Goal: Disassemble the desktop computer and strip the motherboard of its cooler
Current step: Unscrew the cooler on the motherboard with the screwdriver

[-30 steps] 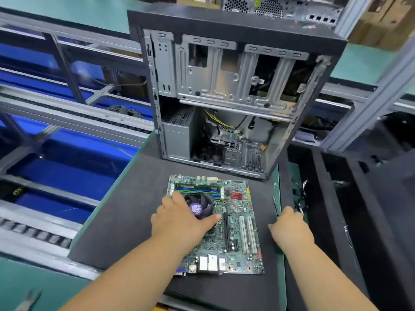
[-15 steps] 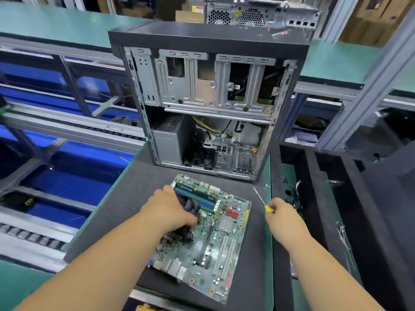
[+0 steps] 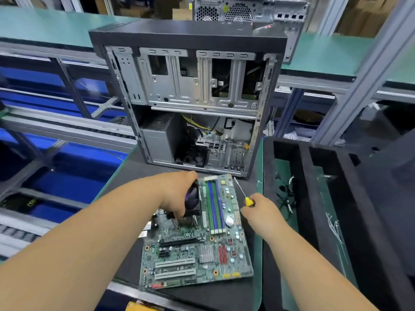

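Board (image 3: 197,243) lies flat on the black mat (image 3: 125,254), just in front of the open case (image 3: 190,97), which stands upright at the mat's far edge. Cooler (image 3: 192,202) sits on the board's far-left part, fan up top, fins visible below it. Left hand (image 3: 177,194) is curled over the cooler, gripping it from the left side. Right hand (image 3: 260,213) is closed around a screwdriver (image 3: 243,195), yellow handle, shaft pointing away toward the case, tip near the board's far right corner. RAM slots (image 3: 215,207), blue and green, lie between the cooler and the right hand. Loose cables (image 3: 286,194) lie in the green tray (image 3: 289,288) right of the mat.
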